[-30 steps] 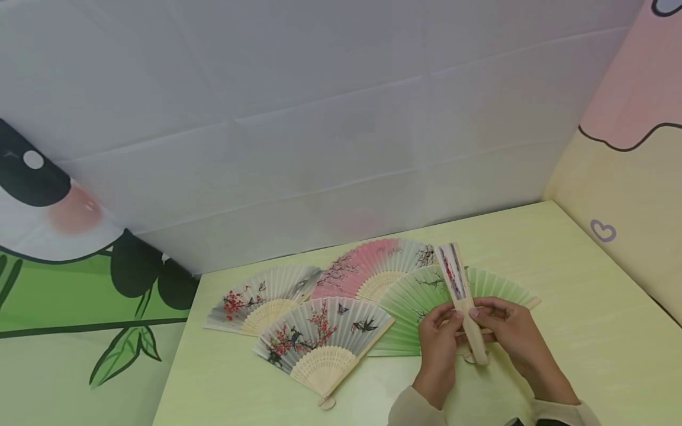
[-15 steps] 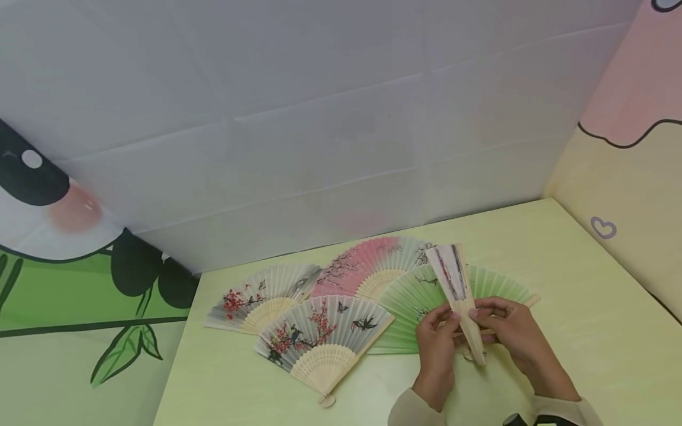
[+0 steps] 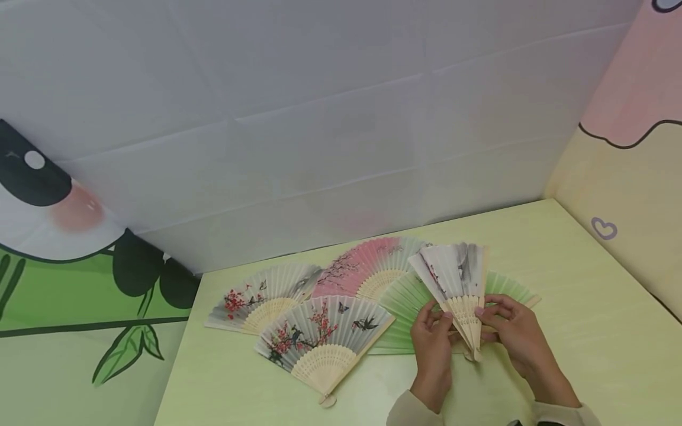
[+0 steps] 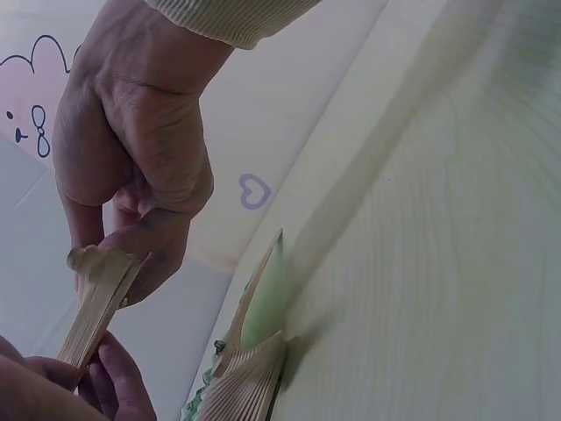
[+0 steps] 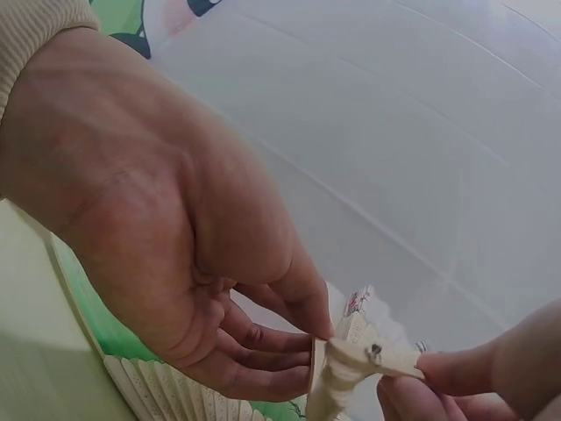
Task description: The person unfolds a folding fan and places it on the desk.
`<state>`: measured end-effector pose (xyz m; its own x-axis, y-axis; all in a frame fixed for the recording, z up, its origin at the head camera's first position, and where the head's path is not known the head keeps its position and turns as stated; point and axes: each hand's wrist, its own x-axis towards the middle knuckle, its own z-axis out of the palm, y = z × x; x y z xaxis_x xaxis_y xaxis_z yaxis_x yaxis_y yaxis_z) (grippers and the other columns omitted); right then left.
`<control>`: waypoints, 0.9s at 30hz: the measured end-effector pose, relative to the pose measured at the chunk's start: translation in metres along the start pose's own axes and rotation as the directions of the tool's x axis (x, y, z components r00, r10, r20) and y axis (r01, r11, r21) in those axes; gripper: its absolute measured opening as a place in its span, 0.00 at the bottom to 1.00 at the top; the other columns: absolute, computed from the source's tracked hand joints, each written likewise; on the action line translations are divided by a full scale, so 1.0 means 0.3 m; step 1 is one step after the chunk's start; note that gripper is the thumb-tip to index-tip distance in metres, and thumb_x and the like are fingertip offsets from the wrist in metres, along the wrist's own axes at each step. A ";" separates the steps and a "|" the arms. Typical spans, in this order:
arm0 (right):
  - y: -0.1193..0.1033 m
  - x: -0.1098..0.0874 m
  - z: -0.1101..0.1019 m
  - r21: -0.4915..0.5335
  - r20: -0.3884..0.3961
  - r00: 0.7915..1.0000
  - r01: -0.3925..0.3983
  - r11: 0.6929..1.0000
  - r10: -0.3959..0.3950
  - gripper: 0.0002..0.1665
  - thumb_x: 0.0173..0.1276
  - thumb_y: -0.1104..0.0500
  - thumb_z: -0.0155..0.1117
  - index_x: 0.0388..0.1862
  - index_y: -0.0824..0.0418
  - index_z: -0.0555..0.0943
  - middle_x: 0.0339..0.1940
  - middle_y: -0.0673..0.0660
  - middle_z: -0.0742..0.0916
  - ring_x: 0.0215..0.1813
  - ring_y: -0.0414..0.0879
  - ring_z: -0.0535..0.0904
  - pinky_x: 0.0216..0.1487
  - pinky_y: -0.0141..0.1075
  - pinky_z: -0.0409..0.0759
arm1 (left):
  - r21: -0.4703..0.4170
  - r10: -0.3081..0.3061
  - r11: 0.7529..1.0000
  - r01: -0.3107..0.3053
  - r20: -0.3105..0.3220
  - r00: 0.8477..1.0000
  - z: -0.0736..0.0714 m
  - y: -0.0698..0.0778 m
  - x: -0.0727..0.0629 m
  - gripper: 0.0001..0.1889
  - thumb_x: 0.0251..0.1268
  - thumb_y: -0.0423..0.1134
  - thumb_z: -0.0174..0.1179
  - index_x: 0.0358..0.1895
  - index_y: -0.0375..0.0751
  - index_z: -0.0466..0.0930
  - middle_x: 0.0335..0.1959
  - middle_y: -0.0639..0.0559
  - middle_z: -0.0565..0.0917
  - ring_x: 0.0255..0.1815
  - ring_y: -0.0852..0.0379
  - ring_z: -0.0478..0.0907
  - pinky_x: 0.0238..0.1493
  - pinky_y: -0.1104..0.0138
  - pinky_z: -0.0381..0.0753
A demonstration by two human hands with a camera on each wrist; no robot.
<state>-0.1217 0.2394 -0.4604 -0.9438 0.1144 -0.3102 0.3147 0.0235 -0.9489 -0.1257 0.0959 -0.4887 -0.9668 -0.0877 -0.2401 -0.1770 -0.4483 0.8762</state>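
Between both hands, a partly spread white folding fan [image 3: 450, 269] with grey and red brushwork stands over the table, its wooden ribs converging at the bottom. My left hand [image 3: 433, 349] pinches its left edge stick between thumb and fingers. On the opposite edge, my right hand [image 3: 514, 334] grips the other stick, thumb in front. The right wrist view shows the fan's rivet end [image 5: 372, 353] between the two hands. Behind the held fan lies a spread green fan [image 3: 396, 310], partly covered by it and by the hands.
Left of the hands, a grey fan with birds and red blossoms [image 3: 325, 331] lies spread on the pale green table [image 3: 597, 331]. Behind it are a pink fan [image 3: 346, 269] and another grey-white fan [image 3: 266, 290], overlapping. A white wall [image 3: 319, 148] rises along the table's back edge.
The held fan went from nearly folded to partly spread, showing more white pleats and ribs. The left hand moved slightly left; the right hand barely moved. The fans on the table stayed put.
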 end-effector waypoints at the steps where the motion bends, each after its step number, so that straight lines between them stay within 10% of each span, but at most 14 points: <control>1: 0.000 -0.001 0.000 0.003 -0.003 1.000 0.004 1.000 -0.004 0.29 0.79 0.64 0.64 0.72 0.73 0.68 0.37 0.46 0.83 0.37 0.38 0.83 0.38 0.33 0.89 | -0.006 -0.002 1.000 0.002 0.001 1.000 -0.001 0.001 0.001 0.25 0.73 0.25 0.60 0.72 0.27 0.72 0.43 0.43 0.79 0.38 0.56 0.83 0.37 0.67 0.87; 27: 0.020 -0.021 -0.039 0.374 -0.198 0.979 0.125 0.919 -0.053 0.19 0.78 0.70 0.61 0.57 0.56 0.66 0.29 0.47 0.83 0.33 0.39 0.88 0.36 0.31 0.89 | -0.173 0.068 0.981 -0.083 -0.092 0.993 0.019 -0.022 0.008 0.37 0.70 0.22 0.59 0.78 0.15 0.51 0.40 0.44 0.75 0.32 0.57 0.82 0.29 0.71 0.86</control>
<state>-0.1127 0.2506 -0.4633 -0.9204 0.3071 -0.2422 0.1334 -0.3356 -0.9325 -0.1278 0.1039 -0.4926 -0.9556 -0.1990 -0.2174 -0.0615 -0.5868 0.8074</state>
